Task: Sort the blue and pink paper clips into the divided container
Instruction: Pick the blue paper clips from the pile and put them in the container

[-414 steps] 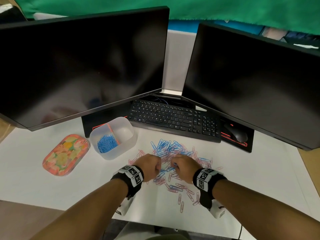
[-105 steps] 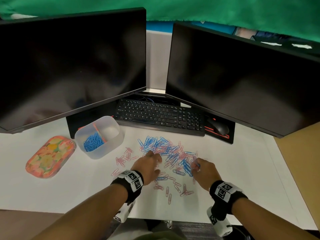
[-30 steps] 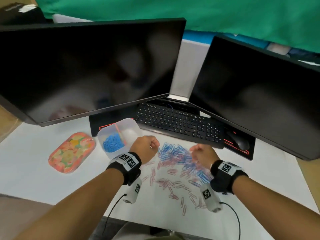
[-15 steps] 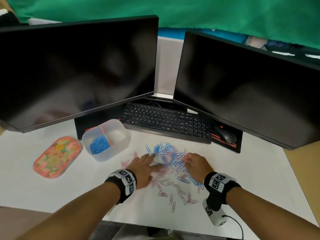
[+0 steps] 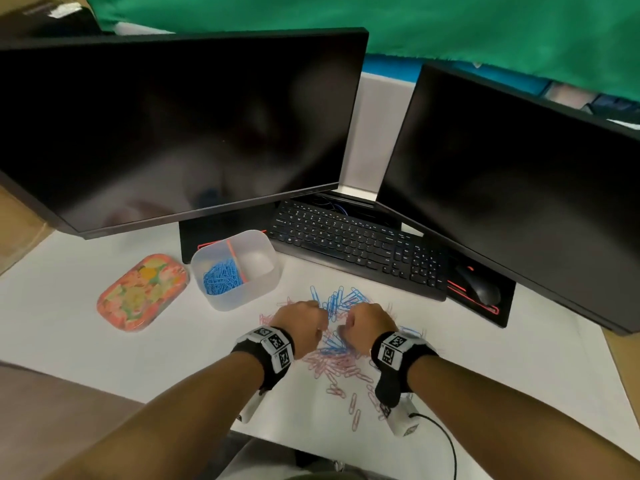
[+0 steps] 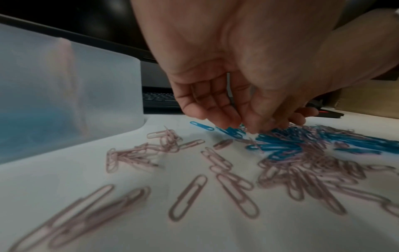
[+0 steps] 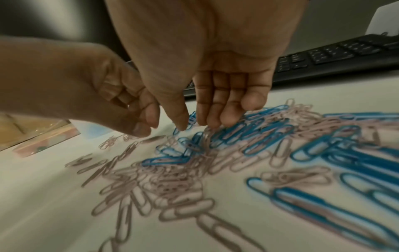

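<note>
A mixed pile of blue paper clips [image 5: 343, 299] and pink paper clips [image 5: 332, 368] lies on the white desk. Both hands are down in it, side by side. My left hand [image 5: 311, 320] has its thumb and fingertips [image 6: 228, 119] bunched on blue clips [image 6: 232, 131] at the pile's left edge. My right hand [image 5: 349, 323] points its fingers down into the heap, pinching a blue clip [image 7: 192, 117] between thumb and forefinger. The translucent divided container [image 5: 239, 296] stands left of the pile, with blue clips [image 5: 221, 275] in its left compartment and nothing showing in its right.
A floral tin lid [image 5: 142, 292] lies left of the container. A black keyboard [image 5: 356, 244] and mouse [image 5: 479, 289] sit just behind the pile, under two dark monitors [image 5: 180, 133]. Loose pink clips [image 6: 187, 197] lie scattered towards the desk's near edge.
Half a second ago my left hand lay with fingers spread on the pile. Now both hands are curled and closer together over the blue clips.
</note>
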Tool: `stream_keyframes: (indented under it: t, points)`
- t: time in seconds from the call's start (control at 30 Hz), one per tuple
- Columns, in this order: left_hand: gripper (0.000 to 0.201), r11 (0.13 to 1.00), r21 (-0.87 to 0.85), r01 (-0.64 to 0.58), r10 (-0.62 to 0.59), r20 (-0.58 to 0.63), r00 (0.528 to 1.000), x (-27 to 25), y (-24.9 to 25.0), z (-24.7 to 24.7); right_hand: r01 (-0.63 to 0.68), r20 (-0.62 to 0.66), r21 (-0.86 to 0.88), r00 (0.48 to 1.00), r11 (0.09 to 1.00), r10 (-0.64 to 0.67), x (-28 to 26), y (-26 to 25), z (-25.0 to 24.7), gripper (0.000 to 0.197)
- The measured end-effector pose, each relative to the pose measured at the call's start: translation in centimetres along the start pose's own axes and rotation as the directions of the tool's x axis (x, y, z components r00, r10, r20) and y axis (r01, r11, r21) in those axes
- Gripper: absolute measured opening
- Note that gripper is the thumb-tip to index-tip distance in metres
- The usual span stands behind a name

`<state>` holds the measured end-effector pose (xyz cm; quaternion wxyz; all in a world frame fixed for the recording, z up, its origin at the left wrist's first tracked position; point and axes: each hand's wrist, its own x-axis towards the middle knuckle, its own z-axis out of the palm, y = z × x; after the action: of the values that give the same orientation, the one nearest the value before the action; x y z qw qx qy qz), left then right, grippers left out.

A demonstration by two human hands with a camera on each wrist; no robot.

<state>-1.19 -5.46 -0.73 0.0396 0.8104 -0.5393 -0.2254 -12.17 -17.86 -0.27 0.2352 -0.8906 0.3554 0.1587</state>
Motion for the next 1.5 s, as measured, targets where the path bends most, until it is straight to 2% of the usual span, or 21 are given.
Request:
stream_keyframes:
  t: [0.1, 0.23, 0.33, 0.47, 0.63, 0.8, 0.9, 1.0, 1.17, 1.37, 1.5]
  points:
    - [0.025, 0.999, 0.009, -0.034, 0.033, 0.048, 0.998, 0.2, 1.1, 0.7, -0.018, 0.009, -0.042, 1.000, 0.999, 0.018, 0.3, -0.1, 1.1, 0.026]
    - [0.029, 0.996, 0.075, -0.046, 0.039, 0.103, 0.994, 0.6, 1.8, 1.4, -0.054, 0.024, 0.013, 0.998, 0.998, 0.054, 0.7, 0.0, 1.7, 0.013]
    - [0.025, 0.996, 0.077, -0.038, 0.031, 0.094, 0.995, 0.8, 1.7, 1.6, -0.049, 0.047, 0.101, 0.998, 0.994, 0.045, 0.9, 0.4, 1.8, 0.007]
    - [0.020, 0.998, 0.063, -0.007, 0.002, 0.073, 0.997, 0.7, 1.2, 1.5, -0.039, 0.057, 0.263, 0.998, 0.964, 0.025, 0.7, 1.4, 1.8, 0.013]
    - [0.018, 1.000, 0.028, -0.011, 0.009, 0.046, 0.999, 0.4, 0.7, 1.4, -0.088, 0.052, 0.513, 0.996, 0.854, 0.071, 0.6, 2.7, 0.6, 0.007]
    - [0.017, 0.999, 0.017, -0.032, 0.032, 0.015, 0.999, 0.3, 0.3, 1.7, -0.173, 0.153, 0.794, 0.985, 0.582, 0.085, 0.4, 3.7, -0.6, 0.008]
    - [0.017, 1.000, 0.015, -0.026, 0.026, 0.010, 1.000, 0.3, 0.1, 2.0, -0.177, 0.168, 0.861, 0.984, 0.478, 0.061, 0.2, 3.9, -0.7, 0.018]
    - [0.018, 0.999, 0.036, -0.022, 0.022, 0.011, 1.000, 0.3, 0.1, 1.9, -0.215, 0.210, 0.891, 0.976, 0.400, 0.058, 0.0, 3.7, -0.7, 0.018]
    - [0.029, 0.999, 0.030, -0.040, 0.039, 0.015, 0.999, 0.5, 0.6, 1.7, -0.239, 0.237, 0.904, 0.970, 0.355, 0.052, -0.2, 3.4, -1.0, 0.011]
    - [0.023, 0.987, 0.133, -0.088, 0.081, 0.056, 0.995, 1.0, 1.2, 1.5, -0.227, 0.222, 0.919, 0.974, 0.322, 0.051, -0.6, 3.4, -1.2, 0.010]
    - [0.019, 0.998, 0.041, -0.055, 0.054, 0.047, 0.997, 1.4, 1.1, 1.4, -0.227, 0.224, 0.924, 0.973, 0.308, 0.045, -0.9, 3.6, -1.2, 0.015]
